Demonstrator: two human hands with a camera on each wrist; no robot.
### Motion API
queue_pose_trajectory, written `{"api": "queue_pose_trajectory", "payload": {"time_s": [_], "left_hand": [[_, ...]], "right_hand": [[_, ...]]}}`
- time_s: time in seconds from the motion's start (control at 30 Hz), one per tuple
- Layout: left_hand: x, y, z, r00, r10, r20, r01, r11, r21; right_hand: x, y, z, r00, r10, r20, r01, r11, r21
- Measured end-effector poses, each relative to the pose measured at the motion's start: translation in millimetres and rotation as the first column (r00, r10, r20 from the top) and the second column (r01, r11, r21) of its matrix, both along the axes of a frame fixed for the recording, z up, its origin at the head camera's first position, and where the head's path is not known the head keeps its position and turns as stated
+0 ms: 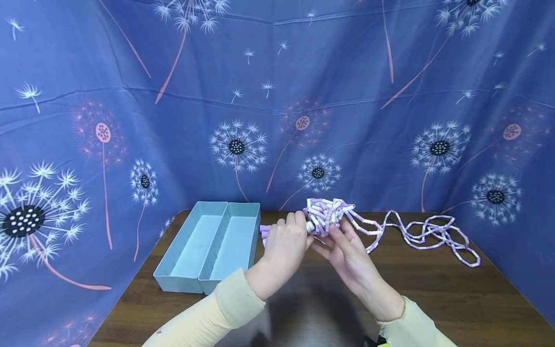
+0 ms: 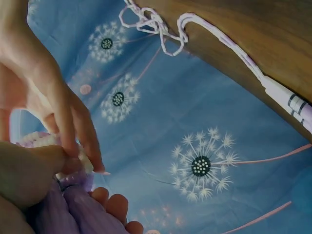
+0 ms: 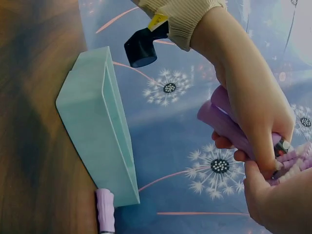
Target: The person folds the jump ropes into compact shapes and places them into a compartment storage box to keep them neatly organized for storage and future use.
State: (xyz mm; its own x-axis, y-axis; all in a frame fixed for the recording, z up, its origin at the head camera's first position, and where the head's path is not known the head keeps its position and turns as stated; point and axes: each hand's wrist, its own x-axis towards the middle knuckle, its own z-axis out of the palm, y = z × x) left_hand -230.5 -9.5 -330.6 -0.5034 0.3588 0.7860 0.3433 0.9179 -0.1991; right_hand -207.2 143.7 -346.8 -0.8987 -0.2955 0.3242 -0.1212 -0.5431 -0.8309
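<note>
A jump rope with purple handles and purple-and-white beaded cord is held above the table. My left hand grips its two handles together, fingers wrapped round them. The cord is gathered into a looped bundle at the upper end of the handles. My right hand holds that bundle from the right, thumb in front and fingers behind. In the left wrist view, the right fingers reach down over the beads. A second beaded cord lies loosely looped across the table's right side; its handle shows in the left wrist view.
Two light-blue open trays stand side by side on the left of the brown wooden table. In the right wrist view, a purple handle lies beside a tray. Blue dandelion-print cloth hangs behind and at both sides.
</note>
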Motion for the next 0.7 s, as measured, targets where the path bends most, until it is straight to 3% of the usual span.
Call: {"api": "queue_pose_trajectory", "payload": {"time_s": [0.23,0.43,0.57,0.7], "left_hand": [[5.6,3.4,-3.4,0.998,0.002,0.064,-0.002,1.0,-0.003],[10.3,3.3,0.5,0.989,-0.077,0.125,0.071,0.996,0.049],[14.8,-0.2,2.9,0.961,-0.171,0.219,0.153,0.983,0.099],[18.3,-6.3,7.2,0.915,-0.261,0.308,0.219,0.962,0.165]], "right_hand": [[-2.7,-1,-2.9,0.999,-0.042,-0.013,0.042,0.999,-0.004],[-8.8,7,-5.4,1.0,0.003,-0.031,-0.004,1.0,-0.031],[-13.4,14,-7.6,0.997,0.064,-0.03,-0.065,0.997,-0.043],[-17.1,22,-9.7,0.992,0.128,-0.005,-0.129,0.991,-0.023]]}}
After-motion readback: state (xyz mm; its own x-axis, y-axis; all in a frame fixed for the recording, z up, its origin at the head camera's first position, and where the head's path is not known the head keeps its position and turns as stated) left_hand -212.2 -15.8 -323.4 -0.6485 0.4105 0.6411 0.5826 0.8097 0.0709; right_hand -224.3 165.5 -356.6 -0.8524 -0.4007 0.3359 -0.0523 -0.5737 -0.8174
